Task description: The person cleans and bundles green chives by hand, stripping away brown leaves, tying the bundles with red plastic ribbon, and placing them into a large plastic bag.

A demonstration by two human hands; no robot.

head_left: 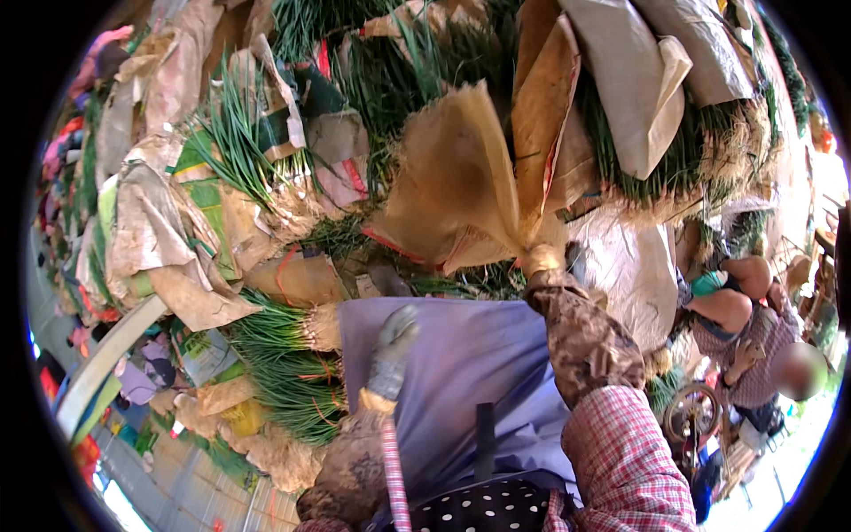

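Note:
My right hand point(545, 255) reaches forward from a brown patterned sleeve cover. Its fingers are closed on a tan sacking sheet point(456, 168), whose stiff flap stands raised over the pile. My left hand point(395, 346), in a grey glove, hangs over the purple-blue apron point(483, 363) on my lap and seems to hold nothing. Its fingers are blurred, so their pose is unclear. Left of the apron lie tied bunches of green onions point(292, 377), one showing pale roots. Beyond my hands, loose green onions point(337, 235) show under the sheet's lower edge.
More green onions point(656, 182) are stacked at the far right beneath grey-beige sacking point(625, 80). Crumpled sacking point(164, 222) covers the far left. A curved pale bar point(106, 363) crosses the left side. At right another person point(753, 346) sits near a small wheel point(692, 412).

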